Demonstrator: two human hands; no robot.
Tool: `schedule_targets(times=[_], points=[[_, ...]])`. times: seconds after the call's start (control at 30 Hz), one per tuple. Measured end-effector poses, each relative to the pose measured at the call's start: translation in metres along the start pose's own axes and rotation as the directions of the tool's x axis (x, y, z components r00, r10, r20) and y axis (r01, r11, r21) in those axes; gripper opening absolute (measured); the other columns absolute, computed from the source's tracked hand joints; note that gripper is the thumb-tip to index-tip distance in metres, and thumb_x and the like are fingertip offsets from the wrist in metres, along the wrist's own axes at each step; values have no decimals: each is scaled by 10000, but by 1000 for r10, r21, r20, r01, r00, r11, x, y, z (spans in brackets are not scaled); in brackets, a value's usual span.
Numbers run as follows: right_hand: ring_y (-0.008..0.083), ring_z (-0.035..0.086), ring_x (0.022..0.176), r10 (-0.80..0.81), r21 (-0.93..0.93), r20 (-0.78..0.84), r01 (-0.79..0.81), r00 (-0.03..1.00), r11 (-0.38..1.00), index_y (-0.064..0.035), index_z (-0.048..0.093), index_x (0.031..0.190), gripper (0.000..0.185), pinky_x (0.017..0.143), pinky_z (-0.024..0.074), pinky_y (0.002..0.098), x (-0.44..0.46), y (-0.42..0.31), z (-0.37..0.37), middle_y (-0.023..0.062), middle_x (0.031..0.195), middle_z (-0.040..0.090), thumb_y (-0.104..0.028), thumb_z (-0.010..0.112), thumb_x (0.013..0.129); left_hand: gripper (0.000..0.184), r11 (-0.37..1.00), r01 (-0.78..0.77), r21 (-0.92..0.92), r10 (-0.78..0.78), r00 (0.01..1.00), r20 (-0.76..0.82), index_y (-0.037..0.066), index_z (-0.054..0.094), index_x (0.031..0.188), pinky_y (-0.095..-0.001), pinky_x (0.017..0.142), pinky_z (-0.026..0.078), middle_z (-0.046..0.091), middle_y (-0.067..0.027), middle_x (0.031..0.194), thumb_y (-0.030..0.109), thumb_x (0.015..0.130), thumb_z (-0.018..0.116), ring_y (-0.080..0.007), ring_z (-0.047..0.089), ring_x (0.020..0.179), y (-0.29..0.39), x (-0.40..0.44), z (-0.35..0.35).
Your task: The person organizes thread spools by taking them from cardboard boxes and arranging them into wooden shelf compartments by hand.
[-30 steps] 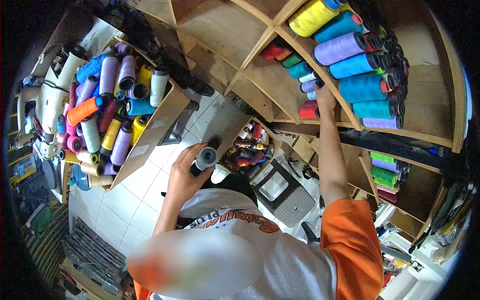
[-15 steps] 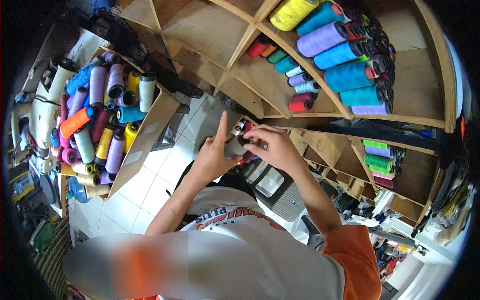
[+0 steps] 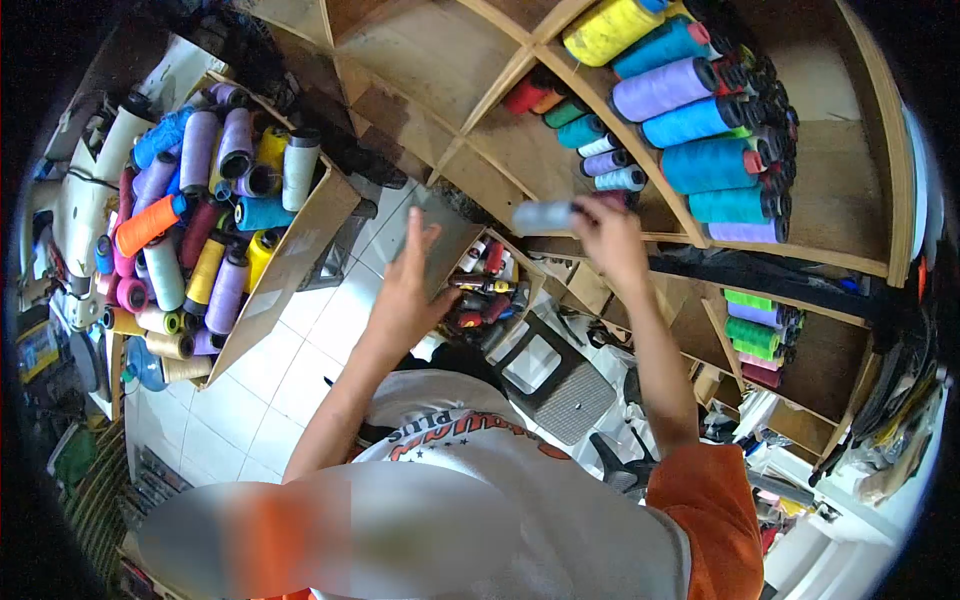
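My right hand (image 3: 612, 238) grips a grey thread spool (image 3: 543, 216) by its dark end, with the spool lying sideways and slightly blurred. It is in front of the shelf compartment where several thread spools lie stacked, among them a light blue spool (image 3: 620, 179) and a teal spool (image 3: 581, 131). Held out over the floor, my left hand (image 3: 403, 300) has its fingers apart and nothing in it. Just right of that hand, lower down, stands an open box (image 3: 530, 268) with red, black and white spools inside.
A large cardboard box (image 3: 285, 270) heaped with coloured spools stands at the left, beside a white sewing machine (image 3: 85, 220). The wooden shelf (image 3: 480, 95) spans the top right, with larger spools in its right compartment. A grey chair (image 3: 570, 395) is below.
My right hand has moved right and up from beside my left hand to the shelf, carrying the grey spool. My left hand has let go of it and shifted slightly left.
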State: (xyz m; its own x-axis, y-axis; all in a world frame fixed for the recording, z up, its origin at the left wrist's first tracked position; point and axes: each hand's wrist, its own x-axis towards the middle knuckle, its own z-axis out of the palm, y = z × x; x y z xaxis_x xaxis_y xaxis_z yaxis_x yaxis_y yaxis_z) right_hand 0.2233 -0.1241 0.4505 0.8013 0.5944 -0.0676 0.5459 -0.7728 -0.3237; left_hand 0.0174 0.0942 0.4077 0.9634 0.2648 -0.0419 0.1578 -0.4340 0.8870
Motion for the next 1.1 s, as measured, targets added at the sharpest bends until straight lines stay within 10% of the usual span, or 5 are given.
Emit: schedule_targets(times=[0.3,0.7,0.93,1.03,1.1], points=[[397,614,942,191,-271,-72,-204,979,941,-41,652,1059,276,823,486,461,74,145,39,231,977,648,-193,658,828,997,974,215,76,-199,964,-174,106,-10,1488,-454,948,440,513,-144,1336,70,777,689,-422,530,1131,-28,-31,-40],[374,611,992,358,-229,-13,-351,934,908,-44,629,1112,345,858,482,440,80,133,42,203,1022,652,-230,651,823,770,980,193,55,-174,954,-246,104,274,1434,-427,897,472,584,-187,1216,52,775,670,-390,588,1039,-45,-59,-37],[383,644,871,237,-295,-164,-277,957,914,-49,635,1078,307,747,520,448,69,88,39,222,931,659,-230,645,830,332,973,215,84,-159,889,-429,48,586,1116,-381,761,499,630,-154,956,27,788,633,-313,628,890,-45,-53,-82],[364,652,871,-91,-173,-207,55,974,983,-48,632,1072,299,729,527,427,68,67,58,216,946,660,-205,666,819,233,980,148,130,-50,823,-565,37,614,1023,-383,719,498,619,-151,853,19,791,612,-311,628,811,-51,-32,-105],[391,618,935,-22,88,-67,28,998,996,-55,601,1135,350,780,501,431,63,16,64,211,1019,646,-235,635,837,233,970,172,171,-48,826,-561,39,617,1022,-370,699,499,624,-140,846,15,790,605,-292,631,789,-53,-24,-115]])
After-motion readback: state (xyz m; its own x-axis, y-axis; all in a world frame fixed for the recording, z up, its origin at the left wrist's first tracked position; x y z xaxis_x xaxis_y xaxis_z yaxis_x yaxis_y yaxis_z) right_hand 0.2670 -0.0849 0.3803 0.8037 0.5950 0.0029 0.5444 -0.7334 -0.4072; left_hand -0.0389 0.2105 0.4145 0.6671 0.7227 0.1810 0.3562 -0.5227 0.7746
